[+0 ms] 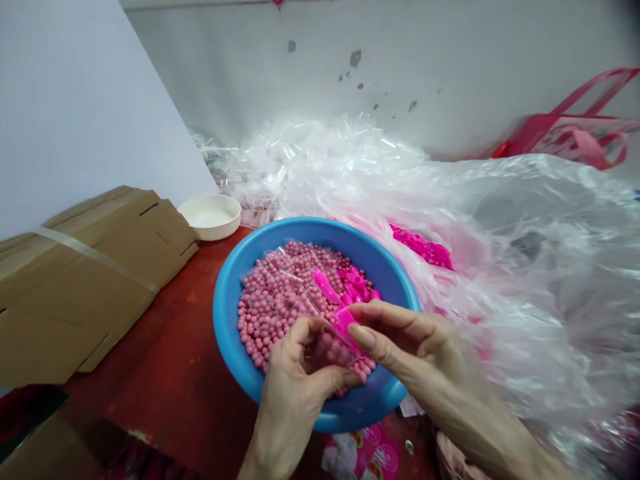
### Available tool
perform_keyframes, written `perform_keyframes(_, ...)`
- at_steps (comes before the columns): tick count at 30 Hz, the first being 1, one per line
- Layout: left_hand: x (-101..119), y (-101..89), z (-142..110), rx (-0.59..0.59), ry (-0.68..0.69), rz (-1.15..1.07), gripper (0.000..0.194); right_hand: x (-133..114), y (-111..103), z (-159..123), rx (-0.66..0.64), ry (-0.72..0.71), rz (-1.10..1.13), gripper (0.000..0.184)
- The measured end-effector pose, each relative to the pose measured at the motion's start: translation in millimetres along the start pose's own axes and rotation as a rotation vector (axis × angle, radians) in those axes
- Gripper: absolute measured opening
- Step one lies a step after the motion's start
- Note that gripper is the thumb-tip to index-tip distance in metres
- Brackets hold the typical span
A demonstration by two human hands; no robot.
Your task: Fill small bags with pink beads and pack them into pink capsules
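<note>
While left hand [299, 377] holds beads [334, 349], right [423, 347] pinches plastic [345, 319]

No legible txt. Dark print on clear plastic [213, 155], back L by wall [320, 60]: too sm./blurred to read. Pink printed sheet [376, 455], bottom ctr: circle pattern, any wording illegible.

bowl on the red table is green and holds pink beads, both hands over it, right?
The colour is wrong: the head view shows a blue bowl. It stands on the red table and holds pink beads, with the left hand and right hand over it.
</note>
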State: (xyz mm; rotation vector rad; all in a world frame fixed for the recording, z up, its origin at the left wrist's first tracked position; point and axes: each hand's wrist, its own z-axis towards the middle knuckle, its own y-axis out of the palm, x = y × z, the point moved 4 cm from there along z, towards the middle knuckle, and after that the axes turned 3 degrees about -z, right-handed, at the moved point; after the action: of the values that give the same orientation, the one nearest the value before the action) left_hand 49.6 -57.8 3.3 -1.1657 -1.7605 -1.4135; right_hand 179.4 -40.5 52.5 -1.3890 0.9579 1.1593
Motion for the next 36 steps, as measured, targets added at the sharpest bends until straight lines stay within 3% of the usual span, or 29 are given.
perform_keyframes(4, -3.7, -1.3, -0.9, -0.01, 0.017, 0.047, 0.03, -9.3, 2.5, -5.2, 0.022, -0.265, -0.337, 0.009)
perform_keyframes(8, -10.8, -6.8, -1.6, 0.023, 0.055, 0.087, 0.026, -13.5, 4.2, -7.5, -0.024, -0.462, -0.571, 0.024)
perform_keyframes(12, -9.7, -7.0, -2.5, -0.029, 0.088, 0.079, 0.024, -15.6, 3.0, -3.1, -0.082, -0.438, -0.635, 0.019)
perform_keyframes(20, -1.4, -4.6, -5.3, -0.068, 0.076, 0.043, 0.018, -13.5, 7.8, -0.8, -0.212, -0.21, -0.671, 0.015)
perform_keyframes(28, -10.7, -11.9, -7.0, -0.018, 0.276, 0.442, 0.011, 16.8, -1.4, -12.5, -0.166, -0.33, -0.886, 0.021)
perform_keyframes(31, -11.2, -9.0, -6.9, -0.078, 0.278, 0.433, 0.011, 19.8, -7.4, -19.0, -0.148, -0.374, -0.886, 0.024)
perform_keyframes(36, -8.3, -11.0, -8.4, -0.064, 0.293, 0.434, 0.009, 6.3, -7.6, -22.6, -0.134, -0.454, -0.863, 0.031)
